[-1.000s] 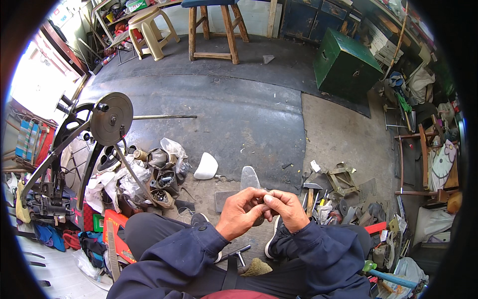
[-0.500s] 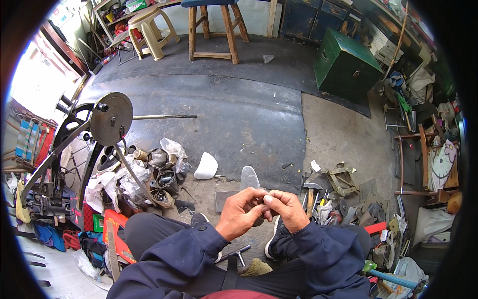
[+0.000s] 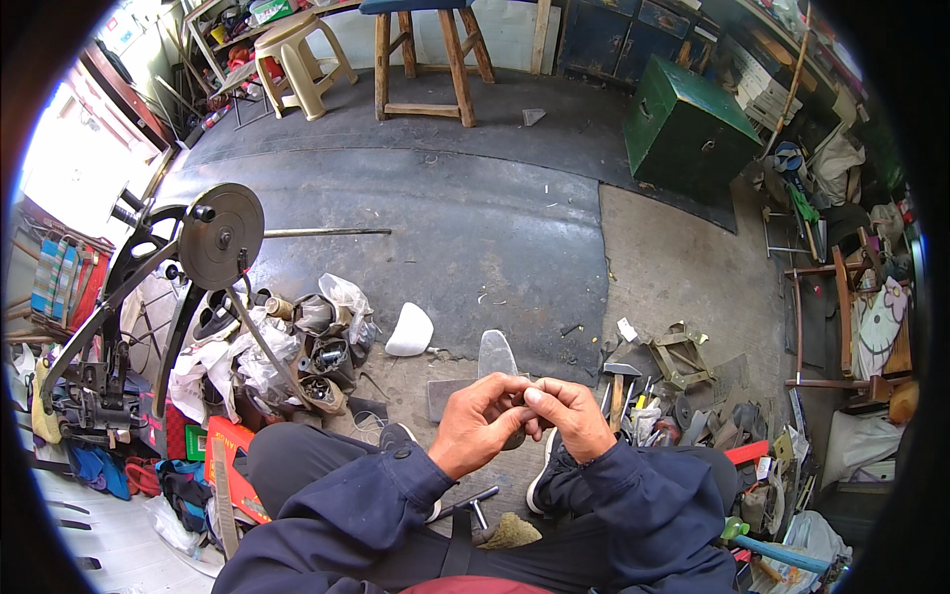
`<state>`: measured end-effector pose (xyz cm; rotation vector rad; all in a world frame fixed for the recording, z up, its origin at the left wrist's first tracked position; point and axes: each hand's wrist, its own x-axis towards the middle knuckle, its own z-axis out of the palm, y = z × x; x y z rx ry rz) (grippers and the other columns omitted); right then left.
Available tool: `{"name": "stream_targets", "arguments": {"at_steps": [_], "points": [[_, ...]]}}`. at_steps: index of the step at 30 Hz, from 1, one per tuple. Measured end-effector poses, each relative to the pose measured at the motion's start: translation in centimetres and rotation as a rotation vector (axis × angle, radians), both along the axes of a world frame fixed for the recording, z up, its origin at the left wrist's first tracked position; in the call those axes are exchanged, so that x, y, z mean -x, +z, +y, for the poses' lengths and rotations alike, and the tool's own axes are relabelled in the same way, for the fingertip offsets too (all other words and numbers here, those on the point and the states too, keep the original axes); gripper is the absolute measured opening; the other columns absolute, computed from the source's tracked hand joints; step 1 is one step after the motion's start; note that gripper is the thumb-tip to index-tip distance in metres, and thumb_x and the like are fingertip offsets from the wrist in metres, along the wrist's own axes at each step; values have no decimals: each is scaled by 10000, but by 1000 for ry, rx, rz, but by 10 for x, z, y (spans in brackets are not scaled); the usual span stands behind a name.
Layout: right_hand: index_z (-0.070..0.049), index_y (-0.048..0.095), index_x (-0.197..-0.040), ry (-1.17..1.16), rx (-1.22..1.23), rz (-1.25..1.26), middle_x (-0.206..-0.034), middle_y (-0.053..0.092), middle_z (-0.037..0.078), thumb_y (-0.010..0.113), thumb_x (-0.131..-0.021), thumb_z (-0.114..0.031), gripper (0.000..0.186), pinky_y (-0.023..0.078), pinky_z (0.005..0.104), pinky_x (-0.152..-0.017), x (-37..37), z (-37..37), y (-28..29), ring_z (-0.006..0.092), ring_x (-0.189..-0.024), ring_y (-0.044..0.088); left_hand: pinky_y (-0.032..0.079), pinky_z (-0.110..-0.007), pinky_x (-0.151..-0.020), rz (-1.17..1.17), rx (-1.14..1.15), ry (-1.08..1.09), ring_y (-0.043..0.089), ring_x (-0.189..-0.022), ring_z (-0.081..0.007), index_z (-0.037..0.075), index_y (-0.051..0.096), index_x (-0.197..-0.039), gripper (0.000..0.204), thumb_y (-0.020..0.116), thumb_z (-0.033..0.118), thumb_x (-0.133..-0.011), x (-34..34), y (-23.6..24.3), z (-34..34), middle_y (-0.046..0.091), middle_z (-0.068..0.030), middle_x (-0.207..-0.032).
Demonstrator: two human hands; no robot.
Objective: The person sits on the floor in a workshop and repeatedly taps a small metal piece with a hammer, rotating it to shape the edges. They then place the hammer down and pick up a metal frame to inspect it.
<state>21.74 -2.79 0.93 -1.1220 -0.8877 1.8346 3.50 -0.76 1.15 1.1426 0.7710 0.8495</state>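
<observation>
Both hands meet in front of me with fingertips pinched together. My left hand (image 3: 477, 421) has thumb and forefinger closed, and my right hand (image 3: 569, 418) is closed in the same way beside it. Whatever they hold is too small or hidden to make out. Just beyond the fingers rises a grey sole-shaped plate (image 3: 495, 352), its lower part covered by my hands. A flat grey piece (image 3: 447, 398) lies left of it. Below the hands, between my legs, are a metal T-shaped tool (image 3: 477, 509) and a rough yellowish lump (image 3: 513, 532).
A hand-cranked machine with a round wheel (image 3: 222, 238) stands at left, beside bags and tins (image 3: 322, 391). A white curved piece (image 3: 410, 330) lies ahead. At right are a hammer (image 3: 618, 386), a metal frame (image 3: 681, 358) and scraps. Farther off stand a green box (image 3: 688, 124) and stools (image 3: 297, 59).
</observation>
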Motion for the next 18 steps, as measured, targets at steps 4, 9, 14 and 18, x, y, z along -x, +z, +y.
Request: {"name": "stream_targets", "arguments": {"at_steps": [4, 9, 14, 18], "points": [[-51, 656, -925, -2, 2, -2, -779, 613, -22, 595, -1047, -271, 259, 460, 229, -651, 0, 0, 0, 51, -693, 563, 559, -260, -708, 14, -2, -9, 710, -795, -128, -22, 612, -1174, 210, 641, -27, -965, 0, 1, 1, 711, -83, -928], [-50, 655, -926, -4, 4, -1, -777, 614, -20, 591, -1049, -263, 255, 459, 228, -646, 0, 0, 0, 51, -689, 563, 550, -256, -751, 11, 14, -1, 688, -831, -103, -3, 628, -1179, 208, 652, -1, -973, 0, 3, 0, 716, -52, -906], [-48, 655, -927, -7, 5, 4, -777, 615, -20, 596, -1048, -262, 253, 460, 229, -645, 0, 0, 1, 52, -687, 563, 553, -257, -738, 15, 5, -1, 696, -822, -111, -9, 623, -1176, 207, 651, -7, -971, 0, 3, 0, 715, -64, -917], [-48, 656, -928, -7, 7, 4, -780, 615, -20, 601, -1046, -262, 251, 459, 232, -649, 0, 0, 1, 55, -693, 563, 560, -259, -713, 1, -4, -1, 709, -802, -128, -25, 612, -1168, 202, 643, -22, -968, 0, 1, 0, 710, -84, -932]]}}
